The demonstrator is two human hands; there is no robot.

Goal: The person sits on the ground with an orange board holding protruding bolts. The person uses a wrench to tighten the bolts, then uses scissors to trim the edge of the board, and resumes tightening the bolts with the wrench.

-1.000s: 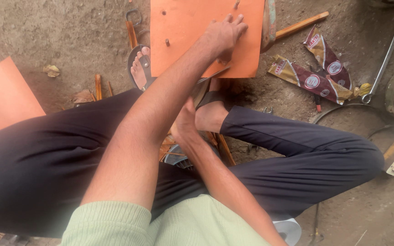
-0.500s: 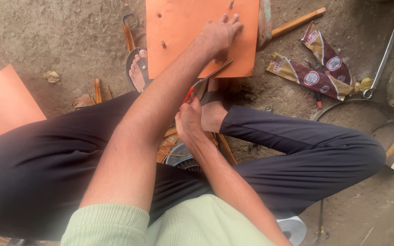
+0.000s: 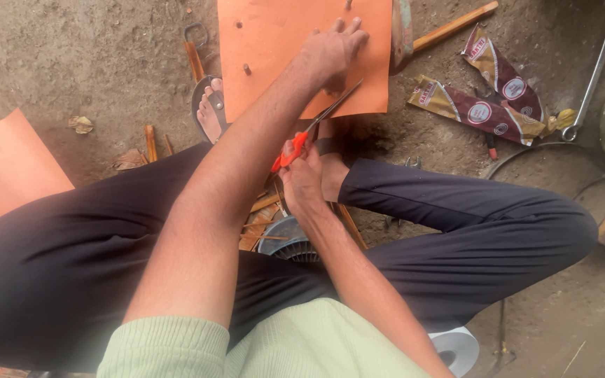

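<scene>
Bare, dusty ground [image 3: 71, 63] forms the work surface, with the seated person's dark-trousered legs crossing the view. An orange sheet [image 3: 274, 49] lies flat ahead of the knees. The left hand [image 3: 334, 52] presses down on the sheet near its lower edge, fingers spread. The right hand [image 3: 302, 175] is closed around the orange handles of the scissors [image 3: 316, 126], whose metal blades point up toward the sheet's lower edge. A second orange sheet [image 3: 8, 168] lies at left; crumpled wrappers [image 3: 484, 105] and a metal wrench [image 3: 593, 77] lie at right.
</scene>
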